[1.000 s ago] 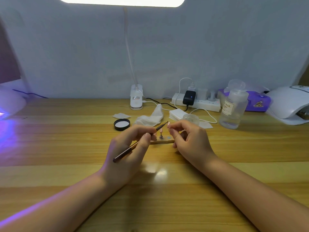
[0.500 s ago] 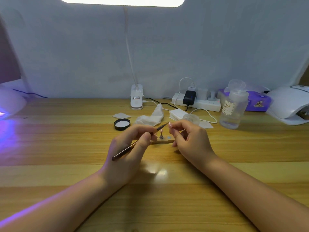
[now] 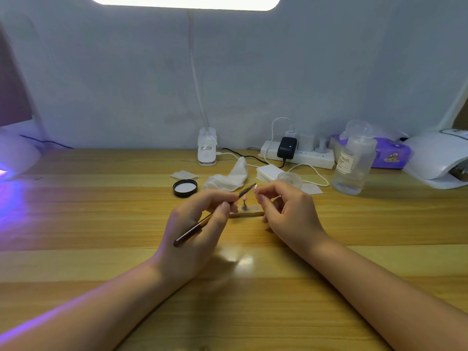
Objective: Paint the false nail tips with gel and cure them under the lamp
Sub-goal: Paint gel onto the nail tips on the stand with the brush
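Both hands are raised just above a wooden desk (image 3: 76, 224). By the left hand (image 3: 195, 224) a thin brush (image 3: 215, 216) is gripped, its tip angled up toward the right hand (image 3: 286, 214), where a small false nail tip (image 3: 256, 190) is pinched between thumb and forefinger. Between the hands a wooden strip (image 3: 249, 214) is seen, carrying another nail tip (image 3: 244, 198) on a small stand. A white curing lamp (image 3: 435, 158) is set far right, well apart.

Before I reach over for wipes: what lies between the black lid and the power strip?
In the head view, a crumpled white cloth lies between the black lid and the power strip.
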